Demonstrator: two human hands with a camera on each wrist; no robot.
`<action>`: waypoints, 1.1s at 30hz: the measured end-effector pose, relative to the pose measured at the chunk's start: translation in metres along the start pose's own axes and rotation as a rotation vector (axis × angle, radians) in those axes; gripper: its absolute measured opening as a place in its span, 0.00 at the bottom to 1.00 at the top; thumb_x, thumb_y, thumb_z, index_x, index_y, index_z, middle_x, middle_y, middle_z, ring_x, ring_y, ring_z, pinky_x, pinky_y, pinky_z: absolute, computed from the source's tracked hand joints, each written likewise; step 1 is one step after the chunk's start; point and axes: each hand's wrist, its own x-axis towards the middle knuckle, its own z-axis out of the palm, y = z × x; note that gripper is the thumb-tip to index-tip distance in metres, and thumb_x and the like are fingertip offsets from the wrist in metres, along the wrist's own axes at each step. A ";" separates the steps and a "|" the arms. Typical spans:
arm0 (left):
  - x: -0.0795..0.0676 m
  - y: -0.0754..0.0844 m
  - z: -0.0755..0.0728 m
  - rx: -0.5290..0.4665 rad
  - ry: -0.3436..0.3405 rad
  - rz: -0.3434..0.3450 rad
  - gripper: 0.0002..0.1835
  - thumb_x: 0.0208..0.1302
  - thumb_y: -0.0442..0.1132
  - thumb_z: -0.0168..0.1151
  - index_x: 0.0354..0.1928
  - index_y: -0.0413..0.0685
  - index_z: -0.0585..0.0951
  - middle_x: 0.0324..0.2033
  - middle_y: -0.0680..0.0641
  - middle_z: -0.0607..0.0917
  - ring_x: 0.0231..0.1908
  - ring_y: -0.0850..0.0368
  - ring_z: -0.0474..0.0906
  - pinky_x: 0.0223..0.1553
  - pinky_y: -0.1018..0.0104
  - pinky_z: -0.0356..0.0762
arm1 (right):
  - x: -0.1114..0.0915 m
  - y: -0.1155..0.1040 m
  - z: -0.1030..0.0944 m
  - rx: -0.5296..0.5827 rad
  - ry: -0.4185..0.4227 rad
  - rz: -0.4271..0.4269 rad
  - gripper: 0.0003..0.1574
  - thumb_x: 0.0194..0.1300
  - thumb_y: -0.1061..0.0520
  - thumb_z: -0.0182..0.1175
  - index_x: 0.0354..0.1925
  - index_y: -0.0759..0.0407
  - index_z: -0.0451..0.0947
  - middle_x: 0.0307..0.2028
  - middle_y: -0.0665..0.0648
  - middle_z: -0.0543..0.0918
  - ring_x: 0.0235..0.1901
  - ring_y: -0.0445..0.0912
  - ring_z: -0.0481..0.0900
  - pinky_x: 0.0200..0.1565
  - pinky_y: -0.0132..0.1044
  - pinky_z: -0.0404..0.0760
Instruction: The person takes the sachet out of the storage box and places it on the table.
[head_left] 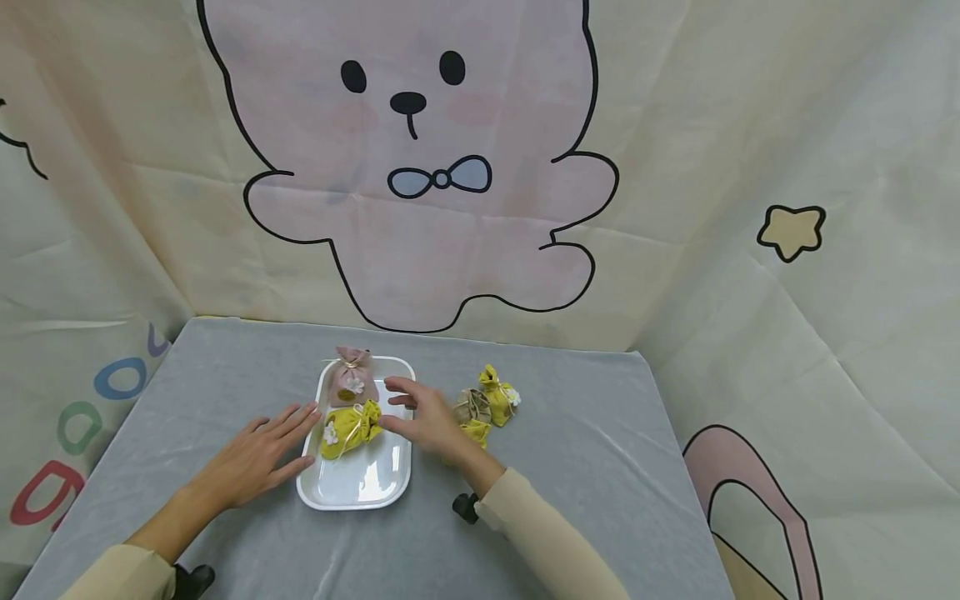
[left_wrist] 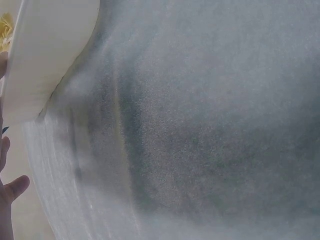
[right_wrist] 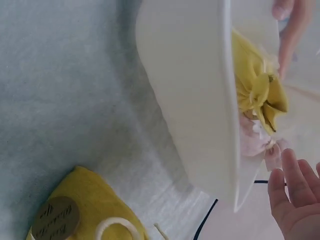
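A white tray (head_left: pixel 352 487) holds a pink drawstring pouch (head_left: pixel 352 375) at the back and a yellow drawstring pouch (head_left: pixel 341 435) lying in the middle. Beside the tray's left rim is my left hand (head_left: pixel 262 454), fingers stretched toward the yellow pouch; whether they touch the rim I cannot tell. My right hand (head_left: pixel 427 421) hovers over the right rim, thumb near the yellow pouch's gathered neck, fingers loosely bent and apart. In the right wrist view its fingers (right_wrist: pixel 300 185) are spread around nothing, near the gathered yellow pouch (right_wrist: pixel 257 90).
Right of the tray, several pouches cluster: a yellow one with a white flower (head_left: pixel 498 396), a beige one (head_left: pixel 471 406) and another yellow one (head_left: pixel 476 432), partly hidden by my right hand. Grey cloth (head_left: pixel 585 467) covers the table. A printed curtain (head_left: pixel 660 208) stands behind.
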 end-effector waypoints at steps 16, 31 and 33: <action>0.001 0.001 0.000 -0.022 -0.036 -0.018 0.39 0.69 0.60 0.59 0.74 0.47 0.65 0.72 0.42 0.66 0.69 0.40 0.63 0.58 0.36 0.68 | 0.019 0.013 0.024 -0.055 -0.106 0.065 0.40 0.62 0.57 0.71 0.69 0.59 0.69 0.66 0.56 0.75 0.55 0.51 0.81 0.52 0.33 0.80; -0.001 0.001 -0.001 -0.020 0.027 0.013 0.38 0.67 0.57 0.62 0.73 0.45 0.68 0.71 0.42 0.68 0.68 0.39 0.66 0.55 0.38 0.71 | 0.026 0.000 0.040 -0.219 -0.147 0.022 0.35 0.62 0.67 0.66 0.67 0.59 0.71 0.62 0.54 0.78 0.53 0.42 0.82 0.49 0.27 0.79; -0.001 0.001 -0.001 -0.019 0.035 0.021 0.38 0.67 0.57 0.62 0.73 0.45 0.68 0.71 0.42 0.68 0.67 0.39 0.67 0.55 0.38 0.71 | 0.027 -0.001 0.041 -0.281 -0.147 0.007 0.35 0.61 0.66 0.67 0.66 0.57 0.73 0.60 0.54 0.80 0.50 0.41 0.82 0.47 0.25 0.78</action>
